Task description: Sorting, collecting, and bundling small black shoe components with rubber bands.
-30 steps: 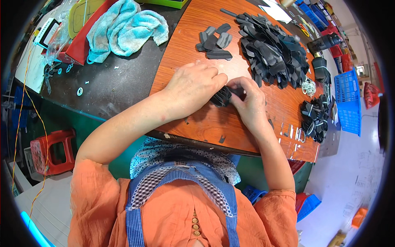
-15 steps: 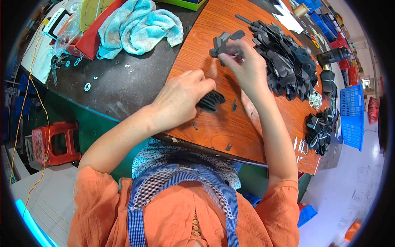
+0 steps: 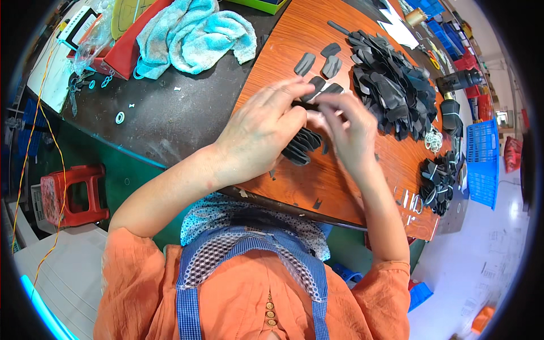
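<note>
My left hand (image 3: 258, 127) is closed, with a fanned stack of small black pieces (image 3: 302, 148), soft and rubbery-looking, under its fingers. My right hand (image 3: 352, 127) meets it fingertip to fingertip, pinching one dark piece (image 3: 307, 106) that is mostly hidden between the two hands. Just beyond the fingers, several separate black pieces (image 3: 331, 67) with rounded ends lie on the brown wooden board (image 3: 277, 62). To the right of these rises a big heap of the same kind of black pieces (image 3: 391, 85).
Rubber-banded black bundles (image 3: 436, 184) and a pile of pale bands (image 3: 433, 139) sit at the right. A dark bottle (image 3: 459, 79) lies behind them. At the left are a damp towel (image 3: 198, 39), a red tray (image 3: 122, 59) and a red stool (image 3: 73, 195) on the floor.
My right hand has come back toward my left hand, which has moved slightly up and right. Loose pieces that my right hand was handling now lie spread on the board.
</note>
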`<act>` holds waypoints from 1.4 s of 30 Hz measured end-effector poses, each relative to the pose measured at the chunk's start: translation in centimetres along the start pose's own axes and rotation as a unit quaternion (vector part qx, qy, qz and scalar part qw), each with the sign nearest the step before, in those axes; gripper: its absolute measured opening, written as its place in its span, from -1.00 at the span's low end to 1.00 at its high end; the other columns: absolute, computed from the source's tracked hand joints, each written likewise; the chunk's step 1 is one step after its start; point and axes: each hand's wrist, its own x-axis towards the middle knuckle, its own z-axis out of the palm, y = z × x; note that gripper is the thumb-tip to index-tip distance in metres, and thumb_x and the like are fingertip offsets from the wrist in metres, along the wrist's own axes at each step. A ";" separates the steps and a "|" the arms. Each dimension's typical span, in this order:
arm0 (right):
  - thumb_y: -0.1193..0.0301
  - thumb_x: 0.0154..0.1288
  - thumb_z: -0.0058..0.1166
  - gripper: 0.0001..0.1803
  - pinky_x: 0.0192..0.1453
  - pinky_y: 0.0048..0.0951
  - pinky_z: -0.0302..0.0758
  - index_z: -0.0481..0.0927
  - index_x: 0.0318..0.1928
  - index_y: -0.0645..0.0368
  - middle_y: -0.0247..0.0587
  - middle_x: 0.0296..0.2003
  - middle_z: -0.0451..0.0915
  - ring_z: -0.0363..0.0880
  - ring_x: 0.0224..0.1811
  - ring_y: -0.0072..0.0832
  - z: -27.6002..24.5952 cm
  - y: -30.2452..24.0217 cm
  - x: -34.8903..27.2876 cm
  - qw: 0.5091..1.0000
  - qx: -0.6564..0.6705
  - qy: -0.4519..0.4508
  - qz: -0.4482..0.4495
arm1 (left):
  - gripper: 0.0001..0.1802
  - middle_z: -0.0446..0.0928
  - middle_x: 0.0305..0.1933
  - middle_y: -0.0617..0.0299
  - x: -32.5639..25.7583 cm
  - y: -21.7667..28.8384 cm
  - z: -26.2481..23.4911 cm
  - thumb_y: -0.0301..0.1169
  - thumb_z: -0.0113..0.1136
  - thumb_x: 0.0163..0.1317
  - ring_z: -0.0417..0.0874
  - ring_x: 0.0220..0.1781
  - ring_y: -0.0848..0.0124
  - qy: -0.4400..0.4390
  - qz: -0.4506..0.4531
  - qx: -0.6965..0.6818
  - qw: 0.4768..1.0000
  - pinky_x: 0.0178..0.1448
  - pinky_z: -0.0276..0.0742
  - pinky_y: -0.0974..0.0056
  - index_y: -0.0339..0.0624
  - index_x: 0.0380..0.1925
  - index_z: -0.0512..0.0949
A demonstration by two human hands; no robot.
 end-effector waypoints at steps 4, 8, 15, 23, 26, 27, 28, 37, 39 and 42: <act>0.59 0.32 0.18 -0.76 -0.17 -0.41 0.60 0.69 -0.02 0.14 -0.17 -0.31 0.66 0.68 -0.26 -0.32 -0.4 0.7 -0.3 0.996 0.057 -0.034 0.053 | -0.55 0.55 -0.20 0.04 -0.5 0.9 -0.6 -0.48 0.46 -0.12 0.64 -0.08 0.03 -0.166 -0.070 -0.050 0.982 -0.04 0.59 0.06 -0.21 -0.19 0.47; 0.52 0.24 0.22 -0.66 0.07 -0.25 0.54 0.67 0.03 0.03 -0.21 -0.14 0.63 0.56 0.02 -0.18 -2.7 4.3 2.2 0.977 -0.198 -0.029 -0.073 | -0.51 0.55 -0.20 0.05 -0.7 1.5 -0.2 -0.55 0.45 -0.14 0.64 -0.08 0.02 -0.200 -0.105 -0.102 0.969 -0.01 0.59 0.04 -0.18 -0.13 0.49; 0.54 0.14 0.39 -0.75 -0.22 -0.46 0.52 0.68 -0.14 0.19 -0.33 -0.43 0.56 0.52 -0.39 -0.54 -3.3 4.7 0.1 0.981 -0.049 -0.083 0.169 | -0.44 0.59 0.06 0.07 -1.5 1.3 -1.1 -0.57 0.45 -0.17 0.63 0.11 0.00 -0.185 -0.145 -0.164 0.958 0.22 0.56 0.07 -0.17 -0.06 0.51; 0.57 0.15 0.31 -0.82 -0.20 -0.47 0.57 0.69 -0.20 0.20 -0.32 -0.41 0.66 0.62 -0.34 -0.58 -2.9 -1.7 0.4 0.954 0.040 -0.258 0.150 | -0.57 0.54 -0.26 0.05 0.1 1.8 0.0 -0.54 0.40 -0.12 0.63 -0.11 0.01 -0.110 -0.024 -0.053 0.992 0.14 0.55 -0.02 -0.18 -0.20 0.47; 0.49 0.25 0.29 -0.80 -0.12 -0.42 0.58 0.71 -0.11 0.20 -0.16 -0.31 0.70 0.67 -0.28 -0.47 -2.7 1.4 3.0 0.977 0.070 -0.145 0.136 | -0.60 0.53 -0.30 0.08 0.1 1.7 -0.3 -0.49 0.44 -0.09 0.63 -0.20 0.04 -0.158 -0.053 -0.053 0.985 -0.09 0.56 0.03 -0.19 -0.26 0.44; 0.44 0.26 0.31 -0.77 -0.09 -0.34 0.59 0.68 -0.08 0.18 -0.10 -0.24 0.68 0.68 -0.24 -0.32 -2.4 2.8 3.4 0.993 -0.024 -0.103 0.059 | -0.59 0.53 -0.30 0.09 0.0 1.8 -0.4 -0.48 0.45 -0.08 0.63 -0.21 0.05 -0.175 -0.073 -0.074 0.979 -0.12 0.56 0.04 -0.20 -0.25 0.44; 0.44 0.26 0.31 -0.77 -0.09 -0.34 0.59 0.68 -0.08 0.18 -0.10 -0.24 0.68 0.68 -0.24 -0.32 -1.8 3.4 3.5 0.993 -0.023 -0.103 0.056 | -0.58 0.53 -0.30 0.10 -0.3 1.7 -0.4 -0.47 0.46 -0.08 0.64 -0.22 0.05 -0.191 -0.096 -0.092 0.972 -0.15 0.56 0.05 -0.20 -0.25 0.44; 0.51 0.18 0.33 -0.77 -0.15 -0.36 0.57 0.61 -0.16 0.21 -0.18 -0.34 0.69 0.67 -0.29 -0.41 -1.6 4.7 8.1 0.977 -0.022 -0.187 0.100 | -0.47 0.59 -0.18 0.08 -1.0 0.8 -1.5 -0.43 0.53 -0.11 0.67 -0.04 0.05 -0.168 -0.128 -0.159 0.964 0.00 0.61 0.09 -0.19 -0.11 0.50; 0.46 0.22 0.31 -0.72 -0.10 -0.33 0.59 0.67 -0.04 0.15 -0.16 -0.29 0.72 0.69 -0.27 -0.37 -1.7 5.1 10.8 0.967 -0.056 -0.233 0.091 | -0.48 0.58 -0.18 0.07 -0.8 0.6 -1.5 -0.43 0.52 -0.11 0.67 -0.03 0.05 -0.183 -0.130 -0.160 0.961 0.01 0.60 0.07 -0.18 -0.11 0.50; 0.51 0.22 0.32 -0.69 -0.20 -0.41 0.56 0.65 -0.01 0.22 -0.23 -0.32 0.70 0.65 -0.34 -0.49 -0.2 6.6 12.7 0.956 -0.158 -0.233 0.076 | -0.52 0.58 -0.20 0.08 -0.5 0.2 -0.9 -0.43 0.50 -0.08 0.66 -0.04 0.04 -0.161 -0.115 -0.133 0.971 0.00 0.58 0.05 -0.17 -0.14 0.50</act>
